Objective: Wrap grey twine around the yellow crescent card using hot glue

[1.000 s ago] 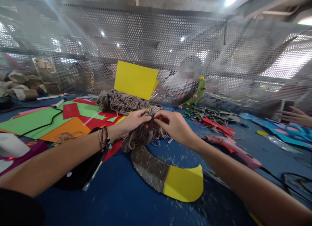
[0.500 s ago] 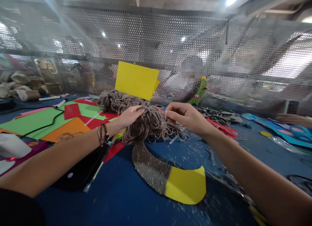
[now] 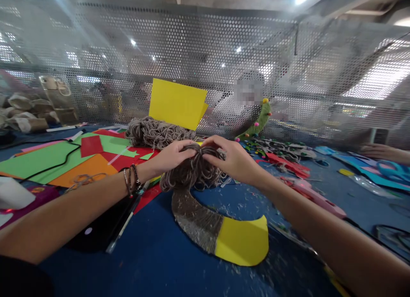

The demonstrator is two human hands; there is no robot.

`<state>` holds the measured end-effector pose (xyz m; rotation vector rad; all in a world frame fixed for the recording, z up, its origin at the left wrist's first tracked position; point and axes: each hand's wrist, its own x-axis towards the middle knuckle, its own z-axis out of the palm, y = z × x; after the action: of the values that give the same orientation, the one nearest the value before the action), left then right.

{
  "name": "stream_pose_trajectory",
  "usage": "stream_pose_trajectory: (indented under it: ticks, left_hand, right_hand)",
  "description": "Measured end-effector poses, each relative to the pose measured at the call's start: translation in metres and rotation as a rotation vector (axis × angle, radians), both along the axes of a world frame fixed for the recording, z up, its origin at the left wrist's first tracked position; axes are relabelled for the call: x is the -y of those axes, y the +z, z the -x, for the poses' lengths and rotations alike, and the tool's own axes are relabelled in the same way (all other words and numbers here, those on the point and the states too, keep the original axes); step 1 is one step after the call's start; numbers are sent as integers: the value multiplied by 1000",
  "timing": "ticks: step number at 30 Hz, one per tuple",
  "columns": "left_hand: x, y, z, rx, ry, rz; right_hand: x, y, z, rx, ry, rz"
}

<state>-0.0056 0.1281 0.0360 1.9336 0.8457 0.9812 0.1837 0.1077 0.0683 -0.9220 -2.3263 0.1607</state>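
My left hand (image 3: 171, 155) and my right hand (image 3: 229, 159) both grip a tangled bundle of grey-brown yarn (image 3: 194, 171) held just above the blue table (image 3: 153, 250). Their fingers pinch the top of the bundle from either side. Below it lies a curved yellow card shape (image 3: 243, 241), its upper half wrapped in the same yarn (image 3: 194, 216). A bigger heap of yarn (image 3: 153, 132) sits behind my hands, with a yellow sheet (image 3: 176, 103) standing against it.
Green, orange and red paper sheets (image 3: 48, 160) lie at the left with scissors (image 3: 85, 179) and a black cable. A pink glue gun (image 3: 315, 199) lies at the right. Another person's hand (image 3: 381, 152) rests at the far right. A perforated metal screen (image 3: 205, 66) backs the table.
My right hand, which had pulled a strand out to the right, has come back onto the top of the yarn bundle beside my left hand.
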Motion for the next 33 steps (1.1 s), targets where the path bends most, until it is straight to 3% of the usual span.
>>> stream_pose_trajectory:
  ticks: [17,19,22,24,29,33]
  left_hand:
    - [8,6,-1,-92,32,-263]
    - [8,6,-1,-89,49,-264]
    - [9,5,-2,-92,77,-246]
    - [9,4,-3,-92,84,-221]
    - [9,5,-3,-75,76,-134]
    - [9,7,-3,-44,65,-86]
  right_hand:
    - [9,3,9,-75,-101,114]
    - [9,-1,10,-124,-147,35]
    - [9,-8,11,-135,-164,-286]
    - [9,-10,11,-68,-135,-404]
    - [7,-11,12,-55,-150,-157]
    - [9,-8,12,-65,-137,-116]
